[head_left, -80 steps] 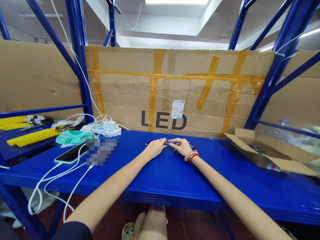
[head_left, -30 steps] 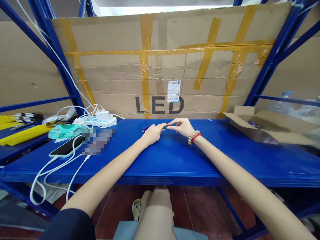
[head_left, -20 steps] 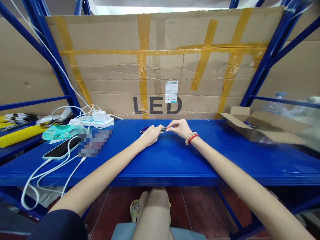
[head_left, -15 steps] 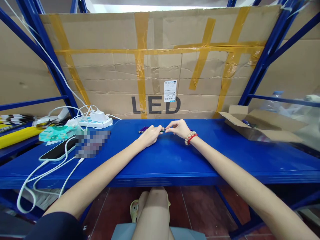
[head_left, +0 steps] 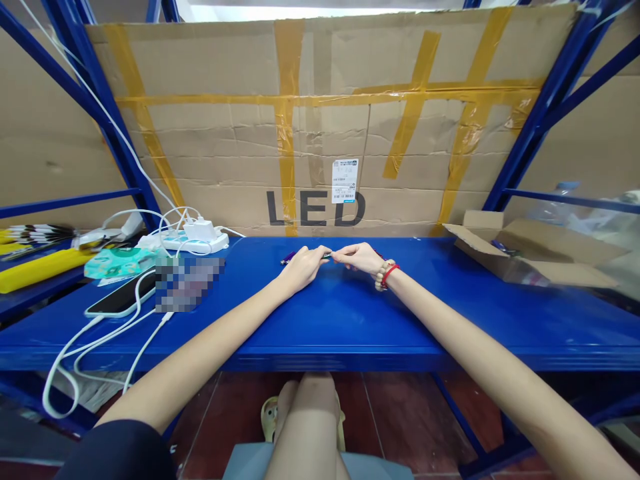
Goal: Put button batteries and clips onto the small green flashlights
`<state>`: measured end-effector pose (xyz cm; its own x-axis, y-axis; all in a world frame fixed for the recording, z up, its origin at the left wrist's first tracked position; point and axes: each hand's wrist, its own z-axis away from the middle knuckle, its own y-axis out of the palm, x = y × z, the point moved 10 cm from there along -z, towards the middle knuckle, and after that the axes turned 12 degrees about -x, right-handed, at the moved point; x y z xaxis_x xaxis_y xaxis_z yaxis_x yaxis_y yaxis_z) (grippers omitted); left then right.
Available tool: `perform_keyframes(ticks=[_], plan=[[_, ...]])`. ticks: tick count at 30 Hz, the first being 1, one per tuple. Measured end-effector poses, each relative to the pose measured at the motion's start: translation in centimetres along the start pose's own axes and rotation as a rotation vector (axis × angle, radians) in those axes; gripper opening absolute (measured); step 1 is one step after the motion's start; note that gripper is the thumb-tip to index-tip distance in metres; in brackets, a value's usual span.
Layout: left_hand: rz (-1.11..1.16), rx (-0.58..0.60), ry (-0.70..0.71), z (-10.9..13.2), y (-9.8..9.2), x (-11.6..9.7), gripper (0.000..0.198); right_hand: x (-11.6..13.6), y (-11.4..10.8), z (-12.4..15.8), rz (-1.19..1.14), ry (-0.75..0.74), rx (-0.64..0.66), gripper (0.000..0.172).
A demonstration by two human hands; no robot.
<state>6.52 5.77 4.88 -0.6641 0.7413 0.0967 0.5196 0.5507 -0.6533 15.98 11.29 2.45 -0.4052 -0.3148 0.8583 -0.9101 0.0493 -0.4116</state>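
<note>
Both hands meet over the middle of the blue shelf top, closed around the two ends of a slim dark pen-like item. My left hand has its fingers wrapped over the left end. My right hand, with a beaded bracelet and a red band at the wrist, pinches the right end. Fingers hide most of the item, so its exact kind is unclear. Small purple pen-like pieces lie just left of my left hand. A bit of purple also shows behind my right wrist.
An open cardboard box with small dark items stands at the right. At the left are a phone with white cables, a power strip and a teal packet. A large taped cardboard panel closes off the back.
My right hand's fingers have closed in further on the pen-like item, lying flatter and nearer my left hand. The whole view has shifted slightly.
</note>
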Motion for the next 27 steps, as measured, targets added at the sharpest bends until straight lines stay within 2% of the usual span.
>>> perform_keyframes(ticks=[3,5,8,13,16,19,24,27], plan=[[0.007,0.01,0.017,0.1,0.3,0.0,0.024,-0.7,-0.1,-0.1,0.005,0.066,0.013,0.043],[0.001,0.033,0.018,0.2,0.8,0.2,0.027,-0.6,-0.1,-0.2,0.017,0.053,0.013,0.043],[0.003,0.057,-0.036,0.2,1.3,0.8,0.029,0.7,-0.3,-0.2,0.028,-0.074,-0.026,0.042],[0.095,0.053,-0.145,0.2,1.2,1.2,0.028,3.6,-2.0,0.2,0.105,-0.339,-0.18,0.038],[0.152,0.079,-0.174,0.1,1.0,1.1,0.026,5.5,-2.2,0.7,0.186,-0.513,-0.152,0.032],[0.19,0.159,-0.18,0.1,1.1,0.9,0.026,6.9,-2.0,0.9,0.282,-0.64,-0.109,0.027],[0.226,0.196,-0.192,-0.4,0.5,0.9,0.025,8.1,-1.1,1.2,0.327,-0.731,0.018,0.021],[0.317,0.218,-0.194,-0.5,0.5,0.5,0.026,8.3,-1.4,1.4,0.318,-0.738,0.003,0.024]])
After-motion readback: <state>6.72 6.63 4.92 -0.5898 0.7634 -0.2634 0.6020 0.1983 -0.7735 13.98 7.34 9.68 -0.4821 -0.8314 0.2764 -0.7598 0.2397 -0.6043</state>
